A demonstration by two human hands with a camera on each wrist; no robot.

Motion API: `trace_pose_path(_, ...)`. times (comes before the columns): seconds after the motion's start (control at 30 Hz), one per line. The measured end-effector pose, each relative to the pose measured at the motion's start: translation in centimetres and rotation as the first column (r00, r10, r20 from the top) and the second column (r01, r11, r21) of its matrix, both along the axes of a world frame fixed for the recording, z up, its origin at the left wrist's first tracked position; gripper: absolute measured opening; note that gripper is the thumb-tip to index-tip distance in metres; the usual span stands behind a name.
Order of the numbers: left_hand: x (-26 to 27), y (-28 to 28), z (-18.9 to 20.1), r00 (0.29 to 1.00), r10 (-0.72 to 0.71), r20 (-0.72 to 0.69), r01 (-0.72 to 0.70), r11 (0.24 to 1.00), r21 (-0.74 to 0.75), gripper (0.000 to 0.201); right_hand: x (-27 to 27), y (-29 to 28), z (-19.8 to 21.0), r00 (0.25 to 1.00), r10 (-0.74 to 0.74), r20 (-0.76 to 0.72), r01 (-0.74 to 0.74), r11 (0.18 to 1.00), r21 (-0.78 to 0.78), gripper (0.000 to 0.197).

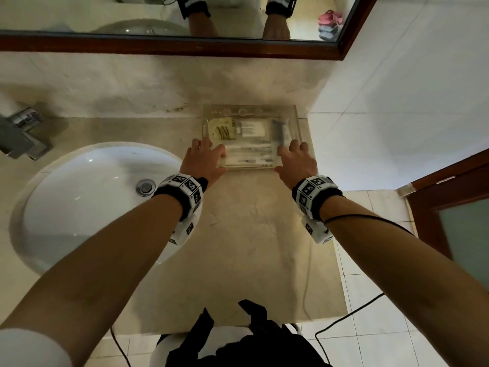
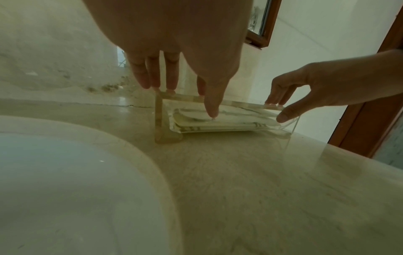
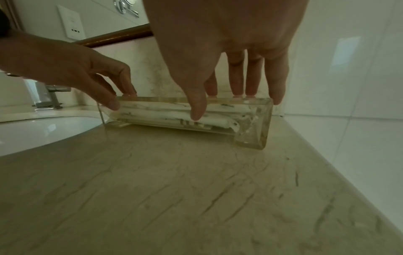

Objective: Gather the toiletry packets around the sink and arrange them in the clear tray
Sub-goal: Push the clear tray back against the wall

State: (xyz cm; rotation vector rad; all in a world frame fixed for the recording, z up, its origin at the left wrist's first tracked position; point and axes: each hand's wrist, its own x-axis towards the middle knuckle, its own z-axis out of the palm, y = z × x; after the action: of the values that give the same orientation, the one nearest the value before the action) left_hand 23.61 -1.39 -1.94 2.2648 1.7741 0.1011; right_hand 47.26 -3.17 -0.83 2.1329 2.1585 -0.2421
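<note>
A clear acrylic tray (image 1: 250,108) stands at the back right of the counter, close to the wall. Several white toiletry packets (image 1: 254,128) lie flat inside it, one with dark hair ties. My left hand (image 1: 205,157) is at the tray's near left corner and my right hand (image 1: 296,160) at its near right corner. In the left wrist view my left hand (image 2: 187,101) sets straight fingertips on the rim (image 2: 246,103), thumb against the near wall. In the right wrist view my right hand (image 3: 218,106) touches the tray (image 3: 265,124) the same way. Neither hand holds a packet (image 3: 165,113).
A white sink (image 1: 87,197) with a chrome faucet (image 1: 22,133) lies left of the tray. A wood-framed mirror (image 1: 185,47) hangs above. White tiled wall bounds the counter (image 1: 246,234) on the right, with a door (image 1: 449,197) beyond. A black cable (image 1: 344,321) trails on the floor.
</note>
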Motion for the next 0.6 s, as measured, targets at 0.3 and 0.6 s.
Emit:
trace_pose_path(0.3,0.1,0.0,-0.7,1.0,0.008,-0.028,-0.006,0.998,0.065,0.03,0.1,0.0,-0.5,1.0,-0.005,-0.01,0.005,0.999,0.037,0.045)
trace_pose_path(0.6,0.3,-0.3,0.3,0.999,0.026,-0.036,-0.028,0.998,-0.047,0.037,-0.7,-0.2,0.0,0.998,-0.06,-0.027,0.06,0.998,0.008,0.051)
